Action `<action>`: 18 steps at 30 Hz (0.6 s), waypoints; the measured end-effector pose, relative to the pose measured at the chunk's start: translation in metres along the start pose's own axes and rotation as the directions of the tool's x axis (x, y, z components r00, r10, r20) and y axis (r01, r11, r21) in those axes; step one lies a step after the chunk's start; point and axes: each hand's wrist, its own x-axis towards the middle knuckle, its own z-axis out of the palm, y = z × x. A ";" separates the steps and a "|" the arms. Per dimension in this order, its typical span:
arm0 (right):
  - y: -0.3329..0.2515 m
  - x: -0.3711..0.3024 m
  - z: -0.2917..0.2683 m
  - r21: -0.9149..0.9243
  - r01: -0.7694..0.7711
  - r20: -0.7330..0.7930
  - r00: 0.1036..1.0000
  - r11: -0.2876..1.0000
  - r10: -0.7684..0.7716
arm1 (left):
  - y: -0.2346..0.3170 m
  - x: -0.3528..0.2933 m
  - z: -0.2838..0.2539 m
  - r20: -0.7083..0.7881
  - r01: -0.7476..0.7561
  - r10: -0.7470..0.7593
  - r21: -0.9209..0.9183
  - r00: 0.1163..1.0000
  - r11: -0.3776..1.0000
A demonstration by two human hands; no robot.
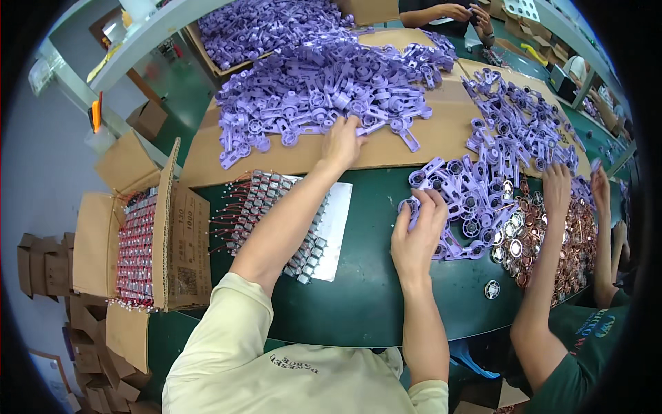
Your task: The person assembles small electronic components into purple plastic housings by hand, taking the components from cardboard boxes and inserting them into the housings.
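My left hand (343, 145) reaches to the front edge of a large heap of purple plastic housings (303, 90), each with a round ring end and a slotted handle. Its fingers are bent onto one housing there, with the tips partly hidden. Lower and to the right, my right hand (419, 231) is closed around a purple housing (407, 212), mostly covered by the fingers. Beside it lies a smaller pile of purple housings (470, 226), several with dark round parts in their rings. Left of my hands, rows of small metal motors (258, 200) with red wires rest on a white sheet (338, 231).
An open cardboard box (186, 241) of wired motors stands left. Copper and silver rings (545, 238) are heaped at right, where a co-worker's hands (557, 190) work. More purple housings (517, 131) cover cardboard beyond. Another person's hands (458, 14) show at the far side. The tabletop (352, 303) is green.
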 end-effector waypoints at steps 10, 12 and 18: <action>-0.030 -0.036 0.037 0.363 0.209 0.542 0.745 0.908 -0.388 | 0.011 -0.100 -0.109 0.192 0.351 -0.364 -0.825 0.911 0.443; -0.036 -0.045 0.044 0.296 0.286 0.578 0.706 0.911 -0.410 | 0.010 -0.134 -0.129 0.213 0.374 -0.399 -0.842 0.892 0.388; -0.044 -0.049 0.042 0.132 0.314 0.678 0.663 0.940 -0.317 | -0.003 -0.192 -0.129 0.322 0.402 -0.473 -0.912 0.820 0.076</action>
